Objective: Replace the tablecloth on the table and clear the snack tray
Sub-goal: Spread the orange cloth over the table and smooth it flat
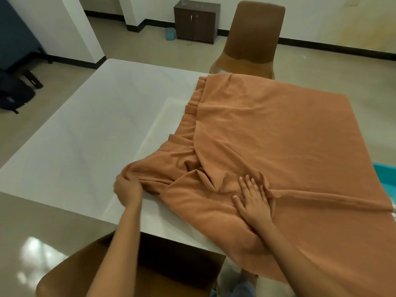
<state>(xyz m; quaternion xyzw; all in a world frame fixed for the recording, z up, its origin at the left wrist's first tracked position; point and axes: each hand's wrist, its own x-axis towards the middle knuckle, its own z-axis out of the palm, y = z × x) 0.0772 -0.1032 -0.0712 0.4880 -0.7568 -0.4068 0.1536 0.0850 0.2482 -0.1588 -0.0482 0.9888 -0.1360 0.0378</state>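
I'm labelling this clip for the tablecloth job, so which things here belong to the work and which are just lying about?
Part of the job:
orange tablecloth, bunched over the table's right part
white table
left hand, gripping a bunch of cloth
right hand, flat on the cloth

Just lying about:
far brown chair
dark cabinet
black bag on the floor

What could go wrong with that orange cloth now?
The orange tablecloth is bunched where the left hand grips it, so pulling may leave wrinkles. Much of it hangs off the white table's right side, so it might slide off if the flat right hand lifts.
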